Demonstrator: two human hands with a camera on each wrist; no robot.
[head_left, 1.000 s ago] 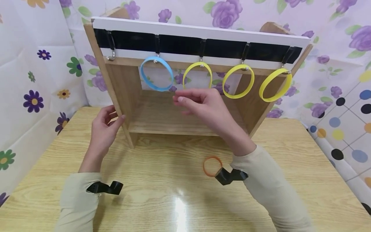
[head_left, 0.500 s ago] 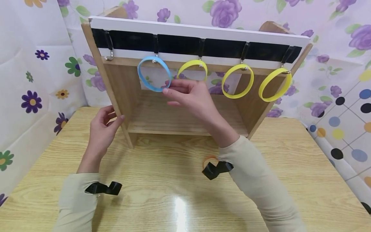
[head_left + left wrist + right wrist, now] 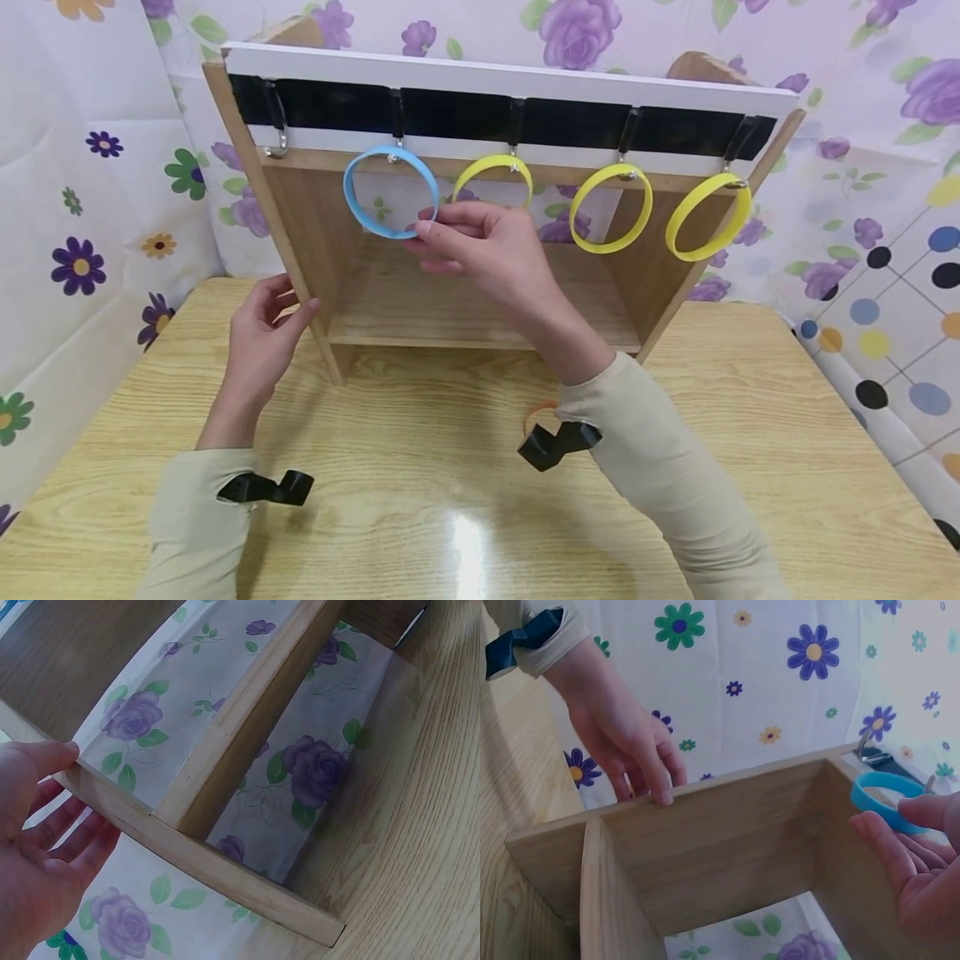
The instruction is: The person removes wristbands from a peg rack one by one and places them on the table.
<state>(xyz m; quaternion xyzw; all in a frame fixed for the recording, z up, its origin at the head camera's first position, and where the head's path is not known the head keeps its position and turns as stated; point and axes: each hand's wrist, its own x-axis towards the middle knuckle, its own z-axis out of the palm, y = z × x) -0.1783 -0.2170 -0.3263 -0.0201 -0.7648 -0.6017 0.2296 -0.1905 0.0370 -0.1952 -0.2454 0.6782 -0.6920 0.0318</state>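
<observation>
A blue wristband [image 3: 348, 196] hangs from a hook on the front rail of a wooden shelf unit [image 3: 480, 342]. My right hand [image 3: 495, 254] pinches its lower right edge between thumb and fingers; the right wrist view also shows this grip on the band [image 3: 875, 808]. With the thumb on the inner face and the fingers outside, my left hand [image 3: 262, 337] grips the unit's left side panel [image 3: 225, 879]. Yellow wristbands hang to the right: one [image 3: 480, 164] partly behind my right hand, a second [image 3: 645, 218] and a third [image 3: 670, 233].
At the rail's left end is a bare metal hook [image 3: 279, 146]. An orange band [image 3: 528, 414] lies on the wooden table [image 3: 390, 483], partly hidden by the right wrist camera [image 3: 551, 446]. Flower-printed cloth [image 3: 67, 333] covers the walls behind and beside the unit.
My right hand has moved left from in front of the first yellow wristband and taken hold of the blue one, which shifts slightly left. My left hand keeps its grip on the panel.
</observation>
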